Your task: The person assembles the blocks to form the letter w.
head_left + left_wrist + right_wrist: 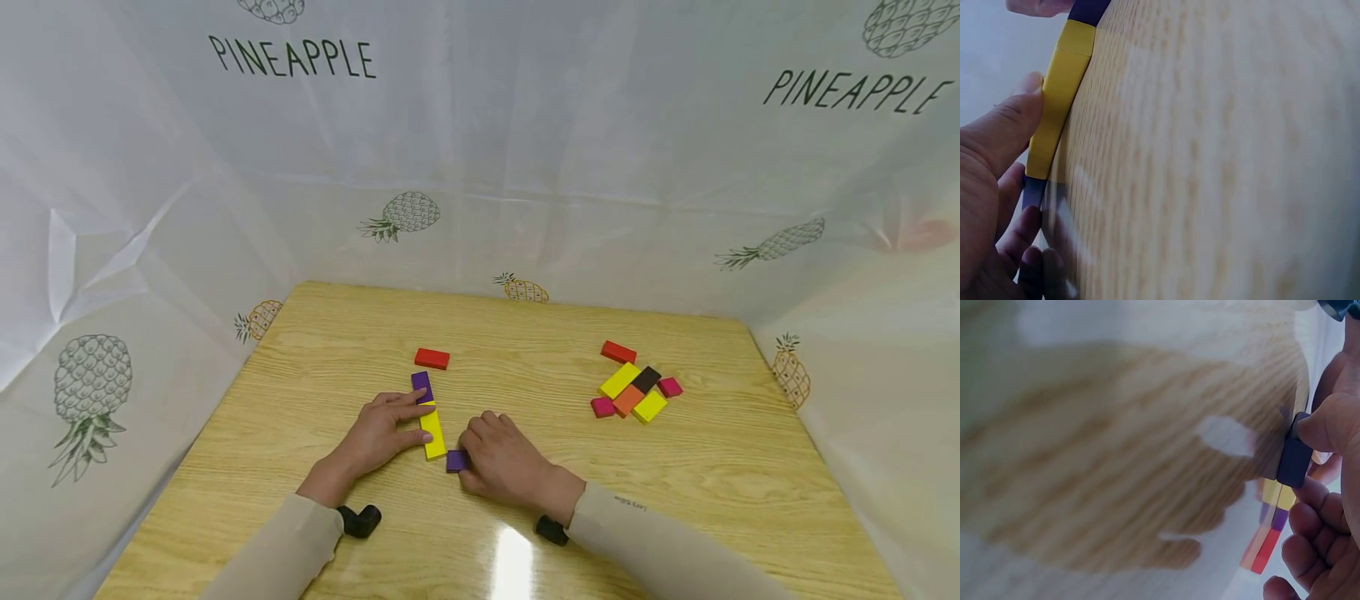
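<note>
A yellow block (433,442) lies end to end with a far purple block (422,382), forming a slightly slanted row on the table. My left hand (378,435) lies along the row's left side, its thumb touching the yellow block's side and its fingers reaching the purple block. Near the row's close end, my right hand (501,460) pinches a second purple block (1295,459) between thumb and fingers. In the head view part of that block is hidden by the hand, and it sits right beside the yellow block's near corner.
A red block (432,358) lies just beyond the row. To the right is a group with another red block (618,352), yellow blocks (619,381), a black block (647,380), an orange block (628,400) and small pink blocks (602,407). A pineapple-print curtain (465,225) surrounds the wooden table (712,483).
</note>
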### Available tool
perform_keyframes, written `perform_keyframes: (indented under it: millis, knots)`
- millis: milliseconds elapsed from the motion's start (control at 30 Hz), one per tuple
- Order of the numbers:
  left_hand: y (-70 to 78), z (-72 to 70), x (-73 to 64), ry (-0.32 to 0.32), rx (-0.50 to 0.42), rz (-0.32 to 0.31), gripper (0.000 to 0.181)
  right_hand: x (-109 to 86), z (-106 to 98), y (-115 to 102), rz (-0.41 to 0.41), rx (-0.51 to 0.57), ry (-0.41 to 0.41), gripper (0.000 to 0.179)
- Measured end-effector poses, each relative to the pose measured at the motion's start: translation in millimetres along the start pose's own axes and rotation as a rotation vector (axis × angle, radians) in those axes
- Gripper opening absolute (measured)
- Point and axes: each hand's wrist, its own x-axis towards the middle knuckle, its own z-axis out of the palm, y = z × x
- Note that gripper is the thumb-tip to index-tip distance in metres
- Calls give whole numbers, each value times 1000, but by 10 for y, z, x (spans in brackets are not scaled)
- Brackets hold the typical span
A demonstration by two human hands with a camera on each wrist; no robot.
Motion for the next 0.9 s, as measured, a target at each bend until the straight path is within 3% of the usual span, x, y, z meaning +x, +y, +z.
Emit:
perform_keyframes:
  millis: [900]
  knots:
    - [4,18,12,1,4,-24,50,-6,2,-5,4,6,-3,27]
